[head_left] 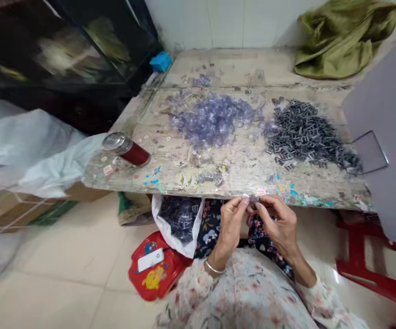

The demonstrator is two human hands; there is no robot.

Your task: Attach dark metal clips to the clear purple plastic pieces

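Observation:
At the front edge of the table, my left hand [231, 225] and my right hand [278, 222] meet, their thumbs and fingers pinched on a small clear plastic piece [253, 199]. Fingertips cover most of it, so its exact shape is hard to make out. Beyond my hands lies a heap of clear, purplish plastic pieces [214, 119]. To its right is a pile of small dark grey slotted parts [303, 130]. A short row of joined clear and grey pieces [209, 177] rests near the table edge, left of my hands.
A red flask [134, 153] leans at the table's left side. Below the edge hangs a white bag [198, 228] of dark parts, beside a red stool [139, 278] bearing a white phone-like device [150, 260]. Olive cloth [338, 41] lies at the back right; a grey panel [389, 137] stands right.

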